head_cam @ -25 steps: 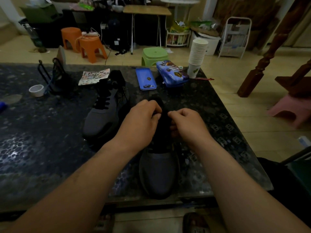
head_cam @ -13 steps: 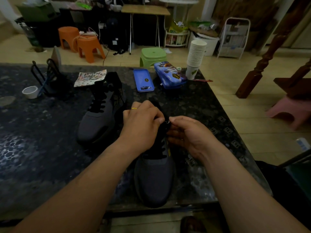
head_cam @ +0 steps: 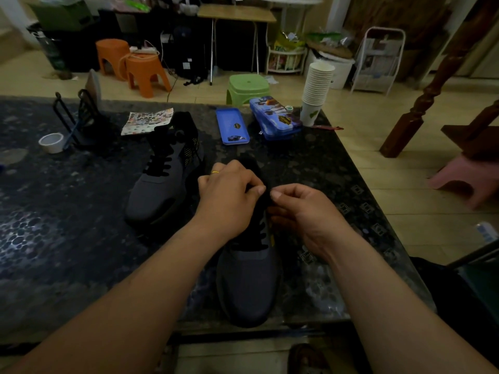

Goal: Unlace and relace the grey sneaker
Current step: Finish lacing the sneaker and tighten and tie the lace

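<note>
Fingers of both my hands are curled in over the upper part of the grey sneaker [head_cam: 247, 287], which lies on the dark speckled desk [head_cam: 67, 238] close to its near edge, toe pointing toward me and sole down. My left hand [head_cam: 229, 195], with a gold ring [head_cam: 215, 172] on one finger, has its thumb pressed against the forefinger and pinches the black lace [head_cam: 259, 233] at the top of the lacing, beside the black tongue. My right hand [head_cam: 302, 211] sits just across from it, thumb and forefinger pinched together on the same lace, the other fingers tucked under; the two thumbs are almost touching. The lace end itself is lost against the dark fabric, so I cannot tell which eyelet it sits at. Lower down, the lace crosses the shoe in several rows. To the left and farther back, a second grey sneaker [head_cam: 159, 190] stands fully laced, angled away. Behind it lies a colourful sticker sheet [head_cam: 147, 120], and farther left a roll of tape [head_cam: 51, 143] next to a black wire stand [head_cam: 78, 117]. At the far edge of the desk are a blue lid [head_cam: 232, 126], a blue pencil case [head_cam: 274, 118] and a tall stack of paper cups [head_cam: 317, 87].
</note>
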Demonstrator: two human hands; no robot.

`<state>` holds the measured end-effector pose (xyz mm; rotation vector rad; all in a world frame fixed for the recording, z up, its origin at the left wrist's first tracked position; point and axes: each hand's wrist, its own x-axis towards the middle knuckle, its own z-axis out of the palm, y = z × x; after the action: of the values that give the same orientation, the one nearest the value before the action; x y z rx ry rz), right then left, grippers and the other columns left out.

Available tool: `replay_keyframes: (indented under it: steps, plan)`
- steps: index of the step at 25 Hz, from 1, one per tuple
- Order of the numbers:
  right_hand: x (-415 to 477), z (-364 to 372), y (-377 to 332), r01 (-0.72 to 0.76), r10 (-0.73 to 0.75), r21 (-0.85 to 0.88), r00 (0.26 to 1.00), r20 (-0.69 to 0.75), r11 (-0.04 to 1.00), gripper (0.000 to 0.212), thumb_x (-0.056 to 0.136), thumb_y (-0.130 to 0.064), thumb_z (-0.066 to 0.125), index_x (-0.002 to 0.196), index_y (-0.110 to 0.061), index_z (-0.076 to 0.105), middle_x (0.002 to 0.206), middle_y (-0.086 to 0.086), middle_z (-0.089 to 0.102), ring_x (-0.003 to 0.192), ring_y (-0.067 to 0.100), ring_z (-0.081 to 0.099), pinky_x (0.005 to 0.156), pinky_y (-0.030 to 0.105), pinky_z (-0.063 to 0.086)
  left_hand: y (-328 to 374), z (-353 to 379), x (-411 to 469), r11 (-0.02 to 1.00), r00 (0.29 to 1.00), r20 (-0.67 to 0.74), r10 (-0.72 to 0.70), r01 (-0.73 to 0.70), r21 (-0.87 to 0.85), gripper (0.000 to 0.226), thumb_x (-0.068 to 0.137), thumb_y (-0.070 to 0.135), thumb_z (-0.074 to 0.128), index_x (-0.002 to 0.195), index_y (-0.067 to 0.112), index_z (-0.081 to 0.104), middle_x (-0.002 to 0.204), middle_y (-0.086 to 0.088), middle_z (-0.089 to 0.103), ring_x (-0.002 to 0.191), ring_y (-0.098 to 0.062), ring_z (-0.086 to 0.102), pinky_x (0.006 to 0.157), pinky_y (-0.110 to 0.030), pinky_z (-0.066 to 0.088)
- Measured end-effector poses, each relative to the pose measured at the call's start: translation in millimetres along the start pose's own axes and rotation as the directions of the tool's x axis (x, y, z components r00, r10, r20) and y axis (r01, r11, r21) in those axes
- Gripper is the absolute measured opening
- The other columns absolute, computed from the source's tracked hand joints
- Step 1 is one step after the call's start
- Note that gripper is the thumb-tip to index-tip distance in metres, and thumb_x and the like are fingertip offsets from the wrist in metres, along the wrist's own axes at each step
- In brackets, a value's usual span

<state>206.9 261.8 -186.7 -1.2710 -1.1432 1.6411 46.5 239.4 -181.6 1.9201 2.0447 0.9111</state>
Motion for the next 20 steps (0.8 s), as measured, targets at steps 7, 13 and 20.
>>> replay_keyframes:
  steps: [7, 13, 20]
  plan:
    - [3, 5, -3, 0.01, -0.013, -0.069, 0.998, -0.054, 0.998, 0.015, 0.102, -0.014, 0.059, 0.09, -0.012, 0.066, 0.084, 0.009, 0.07, 0.079, 0.022, 0.068, 0.075, 0.037, 0.056, -6, 0, 1, 0.997, 1.0, 0.004, 0.011, -0.011, -0.081, 0.02, 0.104, 0.04, 0.053, 0.101, 0.036, 0.073, 0.109, 0.011, 0.06, 0.114, -0.017, 0.05, 0.095, -0.039, 0.034]
    - [7, -24, -22, 0.002, 0.122, 0.698, 0.984, -0.129, 0.716, 0.025, 0.104, -0.01, 0.039, 0.084, -0.011, 0.053, 0.07, 0.004, 0.061, 0.071, 0.021, 0.07, 0.078, 0.042, 0.059, -39, -21, -18, 0.851, 0.959, 0.137, -0.25, 0.285, -0.442, 0.024, 0.102, 0.015, 0.049, 0.123, 0.025, 0.056, 0.116, 0.004, 0.069, 0.1, -0.012, 0.064, 0.091, -0.031, 0.049]
    - [13, -37, -25, 0.108, 0.046, 0.524, 0.961, -0.272, 0.845, 0.016, 0.105, -0.011, 0.046, 0.092, -0.017, 0.052, 0.062, -0.004, 0.045, 0.045, 0.008, 0.041, 0.04, 0.022, 0.034, -53, -27, -31, 0.979, 0.983, 0.161, -0.086, 0.113, -0.168, 0.016, 0.104, 0.027, 0.059, 0.089, 0.021, 0.061, 0.069, 0.008, 0.059, 0.056, 0.001, 0.05, 0.054, -0.019, 0.038]
